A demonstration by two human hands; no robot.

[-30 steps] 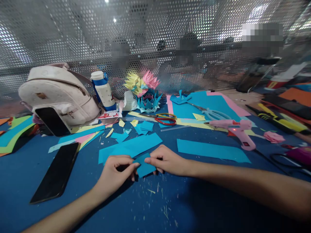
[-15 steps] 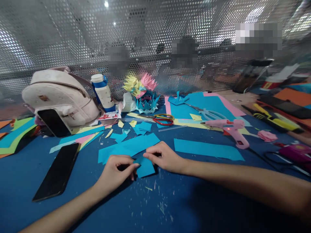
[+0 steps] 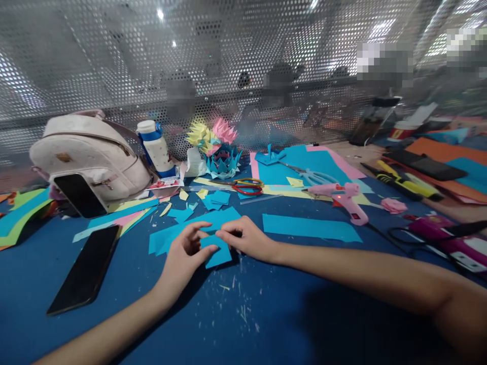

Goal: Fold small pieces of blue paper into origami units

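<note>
Between my two hands is a small blue piece of paper (image 3: 218, 256), held just above the table. My left hand (image 3: 189, 247) has its thumb on the paper's left side, with its other fingers behind. My right hand (image 3: 245, 237) pinches the top right edge between thumb and fingers. Behind my hands lie blue paper strips (image 3: 163, 240), partly covered by the left hand. To the right of my right hand rests another long blue strip (image 3: 310, 226). Small blue paper pieces (image 3: 216, 199) lie farther back.
Red-and-yellow-handled scissors (image 3: 247, 186), a pink glue gun (image 3: 344, 197) with a cord and light-blue-handled scissors (image 3: 315, 176) lie beyond. Folded paper flowers (image 3: 223, 159) stand at the back. On the left are a black phone (image 3: 85, 271), a backpack (image 3: 87, 152) and a bottle (image 3: 157, 149).
The small paper now shows as a flatter, squarer sheet, turned slightly. My left fingers have lifted and spread a little at its upper edge. The view has shifted slightly right.
</note>
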